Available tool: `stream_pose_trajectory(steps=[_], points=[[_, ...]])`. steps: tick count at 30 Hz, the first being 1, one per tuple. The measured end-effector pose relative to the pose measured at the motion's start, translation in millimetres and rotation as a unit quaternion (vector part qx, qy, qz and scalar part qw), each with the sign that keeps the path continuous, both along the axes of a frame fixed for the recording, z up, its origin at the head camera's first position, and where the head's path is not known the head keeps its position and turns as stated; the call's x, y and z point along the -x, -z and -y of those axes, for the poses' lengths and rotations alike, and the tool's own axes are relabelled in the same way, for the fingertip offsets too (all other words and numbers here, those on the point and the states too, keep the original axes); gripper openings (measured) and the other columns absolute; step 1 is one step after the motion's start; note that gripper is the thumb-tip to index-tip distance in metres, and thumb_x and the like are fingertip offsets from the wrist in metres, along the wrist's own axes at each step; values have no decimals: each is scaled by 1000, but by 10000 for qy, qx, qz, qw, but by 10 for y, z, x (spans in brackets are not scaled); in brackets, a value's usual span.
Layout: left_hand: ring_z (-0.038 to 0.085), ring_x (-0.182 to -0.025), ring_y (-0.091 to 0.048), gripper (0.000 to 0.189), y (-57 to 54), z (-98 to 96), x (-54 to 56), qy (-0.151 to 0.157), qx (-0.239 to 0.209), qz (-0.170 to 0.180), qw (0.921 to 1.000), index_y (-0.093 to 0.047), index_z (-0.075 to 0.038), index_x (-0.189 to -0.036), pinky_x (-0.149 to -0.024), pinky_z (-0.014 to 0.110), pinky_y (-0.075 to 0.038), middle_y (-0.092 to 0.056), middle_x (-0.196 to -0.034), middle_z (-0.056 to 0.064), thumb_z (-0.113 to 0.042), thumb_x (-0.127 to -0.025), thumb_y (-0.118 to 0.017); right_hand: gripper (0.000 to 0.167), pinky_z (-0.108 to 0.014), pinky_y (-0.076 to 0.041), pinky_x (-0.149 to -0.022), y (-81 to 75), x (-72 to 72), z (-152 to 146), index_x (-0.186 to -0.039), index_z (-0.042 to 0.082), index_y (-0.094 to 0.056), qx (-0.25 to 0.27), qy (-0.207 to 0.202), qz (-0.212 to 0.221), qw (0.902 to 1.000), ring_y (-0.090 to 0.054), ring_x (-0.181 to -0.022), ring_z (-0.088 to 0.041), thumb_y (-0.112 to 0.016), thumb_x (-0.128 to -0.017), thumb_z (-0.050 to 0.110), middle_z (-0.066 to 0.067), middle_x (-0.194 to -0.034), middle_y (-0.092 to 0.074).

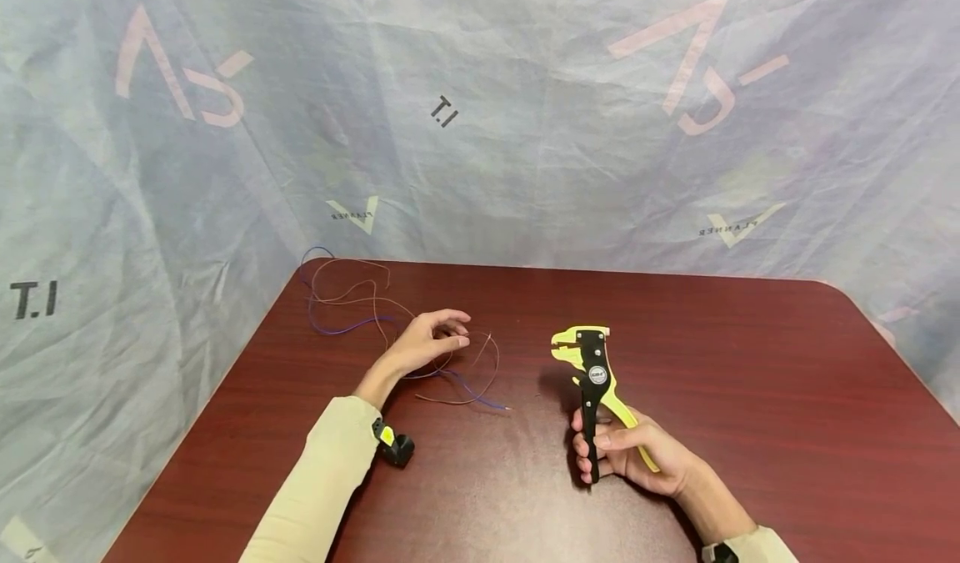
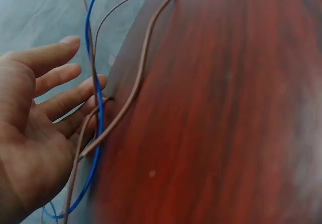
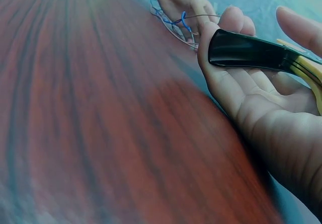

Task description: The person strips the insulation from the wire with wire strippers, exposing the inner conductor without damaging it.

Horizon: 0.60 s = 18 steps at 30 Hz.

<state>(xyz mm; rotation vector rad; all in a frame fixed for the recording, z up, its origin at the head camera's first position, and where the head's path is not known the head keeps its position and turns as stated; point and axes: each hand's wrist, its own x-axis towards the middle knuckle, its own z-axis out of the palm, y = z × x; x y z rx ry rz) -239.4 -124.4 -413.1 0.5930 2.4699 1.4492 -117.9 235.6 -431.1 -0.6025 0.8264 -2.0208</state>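
Head view: the right hand [image 1: 666, 456] holds a stripper [image 1: 596, 361] in curled fingers above the table [image 1: 750, 396]. At left, the left hand [image 1: 426, 344], fingers loosely parted, is beside brown and blue wires [image 2: 143, 65].

dark red wood-grain table [image 1: 750, 371]; wrinkled pale grey printed sheet [image 1: 540, 171] behind
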Motion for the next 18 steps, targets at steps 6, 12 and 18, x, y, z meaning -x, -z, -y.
stream_pose_trajectory(steps=[6, 12, 18], points=[[14, -87, -59, 38, 62, -47, 20, 144, 4, -43, 9999, -64, -1, -128, -77, 25, -46, -68, -105, 16, -15, -93, -70, 40, -40, -53, -89, -3, -1, 6, -127, 0, -47, 38, -31, -4, 10000, -64, -96, -23, -24, -95, -10, -9, -107, -66], [13, -87, -56, 30, 123, -76, 19, 145, 94, -107, 9998, -68, -3, -121, -78, 25, -46, -68, -102, 15, -16, -95, -68, 38, -39, -53, -88, -12, 0, 3, -126, 0, -47, -87, 36, 14, 10000, -65, -95, -22, -25, -96, -9, -8, -105, -67], [12, -83, -53, 22, 155, -120, 1, -17, 355, -216, 9991, -74, -9, -115, -76, 25, -45, -67, -89, 8, -20, -97, -65, 40, -39, -53, -87, -8, 0, -5, -126, 0, -49, -154, 73, 13, 9999, -65, -93, -22, -25, -96, -10, -7, -104, -67]])
